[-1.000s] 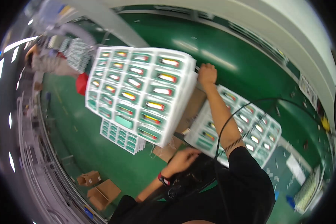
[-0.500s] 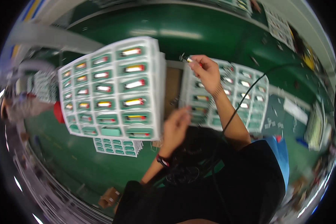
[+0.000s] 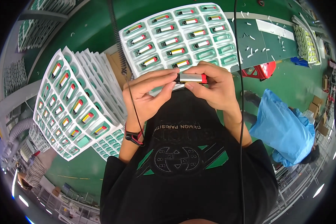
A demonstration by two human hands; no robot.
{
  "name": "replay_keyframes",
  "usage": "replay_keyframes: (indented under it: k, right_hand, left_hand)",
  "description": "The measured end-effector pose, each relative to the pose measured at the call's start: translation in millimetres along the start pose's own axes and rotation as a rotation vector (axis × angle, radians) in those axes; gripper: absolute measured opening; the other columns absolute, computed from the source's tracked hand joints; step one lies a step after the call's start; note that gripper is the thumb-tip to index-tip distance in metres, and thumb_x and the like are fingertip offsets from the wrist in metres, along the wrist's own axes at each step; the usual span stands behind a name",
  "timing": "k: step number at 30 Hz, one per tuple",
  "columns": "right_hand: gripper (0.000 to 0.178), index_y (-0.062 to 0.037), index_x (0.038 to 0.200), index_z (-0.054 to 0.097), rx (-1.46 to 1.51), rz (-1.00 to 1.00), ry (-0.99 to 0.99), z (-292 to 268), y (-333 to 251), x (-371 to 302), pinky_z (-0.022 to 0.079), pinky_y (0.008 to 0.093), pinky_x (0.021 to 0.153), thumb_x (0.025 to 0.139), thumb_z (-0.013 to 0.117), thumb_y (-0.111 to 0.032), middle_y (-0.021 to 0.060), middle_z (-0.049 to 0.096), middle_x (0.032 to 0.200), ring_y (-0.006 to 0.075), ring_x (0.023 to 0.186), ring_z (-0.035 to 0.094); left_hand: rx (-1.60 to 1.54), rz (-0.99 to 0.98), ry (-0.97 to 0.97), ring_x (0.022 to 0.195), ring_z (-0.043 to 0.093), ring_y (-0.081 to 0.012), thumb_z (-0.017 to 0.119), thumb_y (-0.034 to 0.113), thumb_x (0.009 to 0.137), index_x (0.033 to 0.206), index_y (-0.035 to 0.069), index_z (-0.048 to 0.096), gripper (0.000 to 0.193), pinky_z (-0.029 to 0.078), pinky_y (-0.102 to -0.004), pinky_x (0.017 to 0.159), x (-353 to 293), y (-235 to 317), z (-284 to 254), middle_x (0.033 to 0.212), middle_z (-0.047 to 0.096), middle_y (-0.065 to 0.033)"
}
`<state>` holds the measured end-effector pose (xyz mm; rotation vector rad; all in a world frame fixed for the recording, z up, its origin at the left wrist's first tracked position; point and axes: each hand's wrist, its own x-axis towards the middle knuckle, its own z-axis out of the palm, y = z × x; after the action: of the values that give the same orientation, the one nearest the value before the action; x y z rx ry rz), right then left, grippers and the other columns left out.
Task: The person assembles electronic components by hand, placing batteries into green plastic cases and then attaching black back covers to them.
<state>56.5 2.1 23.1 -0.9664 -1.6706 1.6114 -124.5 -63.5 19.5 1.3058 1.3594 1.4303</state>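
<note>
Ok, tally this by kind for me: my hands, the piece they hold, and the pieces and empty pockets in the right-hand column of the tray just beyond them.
Hands: 2 (left hand, right hand)
Held piece: 1
Column pieces: 3
Empty pockets: 3
Total: 9

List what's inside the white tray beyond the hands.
The tray holds rows of small red-ended cells. The hands cover part of its near edge; contents there can't be seen.
</note>
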Motion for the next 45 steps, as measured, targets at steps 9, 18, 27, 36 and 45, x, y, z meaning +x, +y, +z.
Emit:
replay_keyframes:
  k: [9,18,27,36,45]
  right_hand:
    - [0.028,0.0008,0.11,0.062,0.45,0.188,-0.12,-15.6,9.7,-20.4,0.048,0.022,0.06,0.082,0.065,-0.002,0.0048,0.063,0.08,0.0091,0.068,0.059]
    - [0.028,0.0057,0.118,0.056,0.716,0.323,-0.222,-26.2,37.3,-44.5,0.053,0.0298,0.069,0.093,0.049,-0.005,0.0153,0.064,0.086,0.0204,0.077,0.065]
    - [0.022,0.0068,0.109,0.06,0.483,0.259,-0.007,-58.4,53.2,-65.7,0.052,0.0258,0.07,0.087,0.057,0.004,0.0118,0.062,0.092,0.0152,0.08,0.064]
    - [0.023,0.0077,0.108,0.058,0.585,0.265,0.263,-130.6,56.9,-67.4,0.053,0.0288,0.073,0.084,0.057,0.006,0.0139,0.063,0.098,0.0193,0.083,0.064]
    - [0.025,0.0066,0.106,0.061,0.443,0.202,0.375,-151.8,39.3,-40.0,0.046,0.0204,0.059,0.083,0.064,0.001,0.0026,0.06,0.078,0.0094,0.066,0.057]
  left_hand:
    - [-0.194,-0.221,-0.052,0.086,0.065,-0.0195,0.064,-0.012,0.073,0.091,-0.005,0.066,0.02,0.054,-0.0253,0.076,-9.6,1.6,0.8,0.094,0.063,-0.0125]
    - [-0.372,-0.387,-0.301,0.078,0.056,-0.0128,0.062,-0.015,0.067,0.087,-0.002,0.066,0.024,0.048,-0.0252,0.072,-18.9,-11.6,2.1,0.086,0.054,-0.0052]
    - [-0.173,-0.396,-0.421,0.081,0.054,-0.0113,0.06,-0.011,0.068,0.098,0.002,0.065,0.033,0.044,-0.0228,0.072,0.3,-29.1,55.6,0.087,0.051,-0.003]
    - [0.909,0.182,-0.284,0.082,0.06,-0.0269,0.065,0.009,0.073,0.096,0.005,0.062,0.024,0.05,-0.037,0.068,55.0,-136.6,151.3,0.087,0.06,-0.0085]
    - [0.082,-0.332,-0.144,0.093,0.062,-0.0184,0.061,-0.011,0.073,0.099,0.001,0.058,0.03,0.053,-0.0284,0.076,50.2,-70.7,147.2,0.098,0.063,-0.0093]
